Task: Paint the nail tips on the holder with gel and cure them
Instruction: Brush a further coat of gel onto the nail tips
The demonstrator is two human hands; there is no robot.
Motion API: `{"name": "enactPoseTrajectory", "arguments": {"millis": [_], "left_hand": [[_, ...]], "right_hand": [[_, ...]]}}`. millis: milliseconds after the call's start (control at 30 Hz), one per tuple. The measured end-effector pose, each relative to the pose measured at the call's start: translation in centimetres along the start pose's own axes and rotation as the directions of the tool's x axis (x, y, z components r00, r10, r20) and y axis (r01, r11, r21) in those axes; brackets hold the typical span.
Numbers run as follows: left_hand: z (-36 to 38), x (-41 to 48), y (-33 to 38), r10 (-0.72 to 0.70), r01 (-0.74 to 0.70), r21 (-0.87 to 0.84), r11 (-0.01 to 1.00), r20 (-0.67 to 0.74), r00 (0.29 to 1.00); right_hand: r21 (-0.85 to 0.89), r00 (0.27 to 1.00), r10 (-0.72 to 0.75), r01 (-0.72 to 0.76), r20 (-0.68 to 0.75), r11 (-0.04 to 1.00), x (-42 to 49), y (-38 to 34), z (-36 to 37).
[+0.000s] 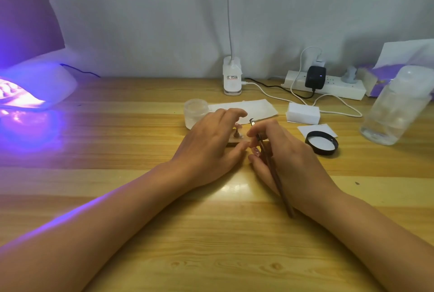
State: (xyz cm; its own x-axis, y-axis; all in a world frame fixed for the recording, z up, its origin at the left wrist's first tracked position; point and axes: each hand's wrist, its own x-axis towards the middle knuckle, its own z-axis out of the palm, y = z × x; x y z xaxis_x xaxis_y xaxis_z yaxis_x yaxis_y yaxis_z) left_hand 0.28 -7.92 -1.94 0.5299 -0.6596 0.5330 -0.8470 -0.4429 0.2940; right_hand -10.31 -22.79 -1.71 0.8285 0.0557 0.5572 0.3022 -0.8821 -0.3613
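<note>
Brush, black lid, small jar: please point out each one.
brush (282, 192), head view, on its brown handle.
black lid (326, 152), head view, on its dark rim.
small jar (196, 111), head view, on its frosted wall.

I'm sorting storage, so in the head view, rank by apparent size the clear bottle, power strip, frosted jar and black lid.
clear bottle
power strip
black lid and frosted jar: look alike; left hand partly hides the jar

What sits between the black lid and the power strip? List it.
In the head view: a white paper square just behind the black lid, then a white block and a looping white cable before the power strip.
</note>
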Motion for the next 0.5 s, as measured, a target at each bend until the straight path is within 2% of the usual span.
{"name": "enactPoseTrajectory", "arguments": {"millis": [100,167,233,300,400,500], "left_hand": [[-0.3,0.2,0.1,0.010,-0.007,0.026,1.000,-0.084,0.996],[-0.4,0.3,0.0,-0.011,0.019,0.032,0.999,-0.227,0.974],[-0.5,0.3,-0.2,-0.110,0.121,0.010,0.993,-0.360,0.926],[-0.5,0.4,-0.7,-0.261,0.267,-0.044,0.963,-0.407,0.875],[-0.5,0.8,-2.0,-0.482,0.474,-0.106,0.874,-0.313,0.818],[-0.8,1.1,-3.2,-0.635,0.619,-0.150,0.771,-0.122,0.762]], "right_hand": [[0.004,1.000,0.006,-0.006,0.015,1.000,0.0,0.0,-0.1],[0.024,1.000,0.013,-0.013,0.014,1.000,0.0,0.0,-0.1],[0.036,1.000,0.026,-0.026,0.010,0.999,0.0,-0.2,-0.1],[0.039,0.998,0.047,-0.046,-0.030,0.998,0.0,-0.1,-0.1],[0.089,0.985,0.113,-0.102,-0.133,0.991,0.3,0.2,-0.2],[0.244,0.948,0.220,-0.163,-0.228,0.956,0.7,0.5,-0.4]]}}
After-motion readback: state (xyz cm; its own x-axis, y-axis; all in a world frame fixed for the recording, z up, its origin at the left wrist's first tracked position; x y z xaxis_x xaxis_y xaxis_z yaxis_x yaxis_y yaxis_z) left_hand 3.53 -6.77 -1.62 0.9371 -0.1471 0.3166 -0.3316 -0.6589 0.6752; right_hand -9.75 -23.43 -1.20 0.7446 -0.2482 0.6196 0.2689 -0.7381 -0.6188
